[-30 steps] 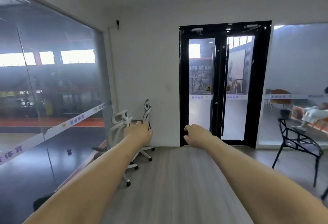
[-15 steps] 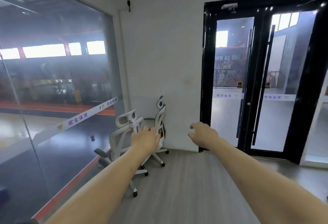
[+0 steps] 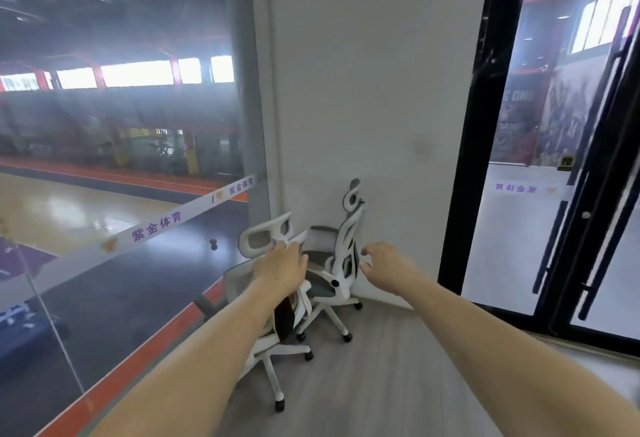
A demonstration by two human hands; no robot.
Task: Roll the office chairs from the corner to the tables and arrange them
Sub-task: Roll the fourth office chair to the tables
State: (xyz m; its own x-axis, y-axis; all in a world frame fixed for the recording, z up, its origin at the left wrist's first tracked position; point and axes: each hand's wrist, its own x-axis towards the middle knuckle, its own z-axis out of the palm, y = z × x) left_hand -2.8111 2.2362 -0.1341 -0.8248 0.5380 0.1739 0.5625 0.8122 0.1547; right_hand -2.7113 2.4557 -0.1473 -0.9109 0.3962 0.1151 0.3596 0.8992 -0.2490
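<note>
Fingers (image 3: 292,251), left hand: loosely spread, palm down, holding nothing; the tips show against the headrest of the near chair, but you cannot tell from this view whether they touch it.

Item, glass wall (image 3: 121,159): runs along your left side, with a white printed band across it.

Item, left hand (image 3: 280,270): stretched forward over the near chair's back.

Item, near chair (image 3: 263,246): white frame, grey mesh, on castors, standing in the corner just beside the glass, its back toward you.

Item, far chair (image 3: 349,228): same make, tucked against the white wall, seat turned toward the near chair; the two bases stand close together, possibly overlapping.

Item, right hand (image 3: 384,263): open, fingers half curled, empty, level with the far chair's backrest and apart from it.

Item, black door (image 3: 464,194): glazed, right of the corner.

Item, floor (image 3: 381,384): grey boards, bare behind the chairs.

Step in hand, by judgement: the reach for the first chair; nothing is gripped and neither chair has left the corner. No table is in view.

Next move calls for: closing your left hand on the near chair's headrest or upper back, then drawing it back toward you, clear of the far chair's legs, before you turn it.
</note>
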